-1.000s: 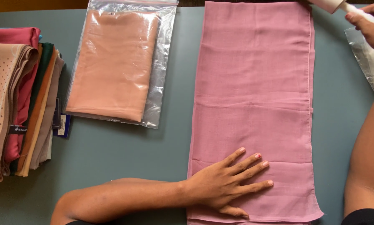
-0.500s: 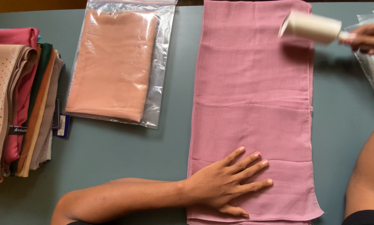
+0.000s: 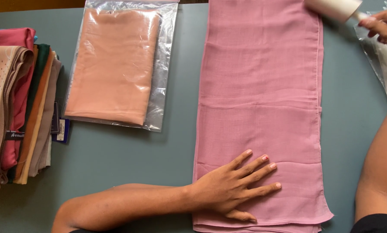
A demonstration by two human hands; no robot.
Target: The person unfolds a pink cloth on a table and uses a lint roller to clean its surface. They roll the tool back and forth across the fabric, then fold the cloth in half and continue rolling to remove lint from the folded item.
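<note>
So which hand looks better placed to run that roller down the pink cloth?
Likely the right hand: it grips the lint roller at the pink cloth's far end. The left hand lies flat on the near end, pinning it.

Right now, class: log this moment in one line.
left hand: flat on pink cloth | right hand: holds lint roller at cloth's far end

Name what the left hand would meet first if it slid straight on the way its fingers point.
Only more of the pink cloth under the left hand, then probably the person's right forearm.
</note>
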